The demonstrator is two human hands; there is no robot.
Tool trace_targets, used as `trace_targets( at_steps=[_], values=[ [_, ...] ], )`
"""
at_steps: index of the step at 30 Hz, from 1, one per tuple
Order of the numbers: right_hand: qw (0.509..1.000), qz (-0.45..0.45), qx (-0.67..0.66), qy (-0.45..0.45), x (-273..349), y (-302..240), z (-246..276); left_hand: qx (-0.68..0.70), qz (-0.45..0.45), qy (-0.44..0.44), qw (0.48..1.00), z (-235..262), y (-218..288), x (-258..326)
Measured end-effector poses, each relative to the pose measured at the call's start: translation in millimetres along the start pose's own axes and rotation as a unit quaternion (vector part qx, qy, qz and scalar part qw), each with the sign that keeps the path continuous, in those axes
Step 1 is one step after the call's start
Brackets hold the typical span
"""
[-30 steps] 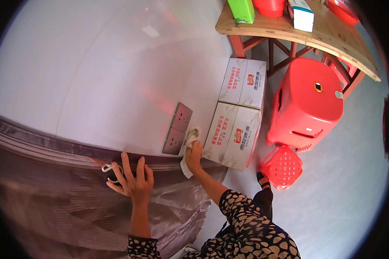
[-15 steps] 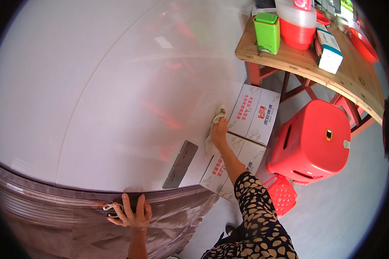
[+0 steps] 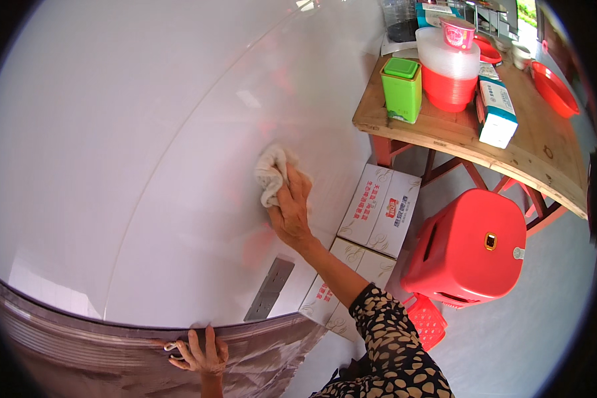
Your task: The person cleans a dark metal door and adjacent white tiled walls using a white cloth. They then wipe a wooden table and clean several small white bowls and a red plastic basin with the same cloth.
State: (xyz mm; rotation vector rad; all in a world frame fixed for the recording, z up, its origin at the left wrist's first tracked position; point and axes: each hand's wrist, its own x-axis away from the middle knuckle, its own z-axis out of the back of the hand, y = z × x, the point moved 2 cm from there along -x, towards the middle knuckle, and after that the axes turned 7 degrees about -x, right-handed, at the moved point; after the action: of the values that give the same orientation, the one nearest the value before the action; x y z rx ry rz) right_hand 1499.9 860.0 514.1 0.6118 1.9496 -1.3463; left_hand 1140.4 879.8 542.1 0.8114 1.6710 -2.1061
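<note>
My right hand [image 3: 292,211] is closed on a crumpled off-white cloth [image 3: 270,174] and presses it against the glossy white tiled wall [image 3: 179,219]. That arm, in a black sleeve with tan spots, reaches up above a grey double wall socket [image 3: 270,290]. My left hand [image 3: 205,355] rests with its fingers spread on a shiny brown cover [image 3: 99,358] along the foot of the wall. Beside its fingers lies a small white loop [image 3: 172,346], whose kind I cannot make out.
Two white printed cartons [image 3: 380,209] stand against the wall. Right of them are a red plastic bin-like box [image 3: 471,245] and a red perforated stool [image 3: 426,323]. A wooden table [image 3: 438,132] holds a green tin [image 3: 402,91], stacked tubs [image 3: 450,73] and a white-and-teal box [image 3: 497,116].
My right hand has moved the cloth left and up along the wall, away from the cartons. The whole view has shifted a little; my left hand stays on the brown cover.
</note>
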Motion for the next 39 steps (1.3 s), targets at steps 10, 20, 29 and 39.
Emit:
trace_targets(
  at_steps=[10,20,29,39],
  values=[
    [0.984,-0.015,0.157,0.084,-104,112,25,-0.022,-0.028,-0.025,0.999,7,1,-7],
    [0.953,-0.24,0.122,0.138,-137,274,70,0.017,0.008,-0.006,1.0,-3,5,6],
    [0.952,-0.234,-0.116,0.159,-181,180,45,0.011,0.002,-0.029,1.0,-3,3,18],
    [0.995,0.044,-0.05,0.078,-208,12,-9,0.007,0.02,-0.015,1.0,1,1,8]
  ],
)
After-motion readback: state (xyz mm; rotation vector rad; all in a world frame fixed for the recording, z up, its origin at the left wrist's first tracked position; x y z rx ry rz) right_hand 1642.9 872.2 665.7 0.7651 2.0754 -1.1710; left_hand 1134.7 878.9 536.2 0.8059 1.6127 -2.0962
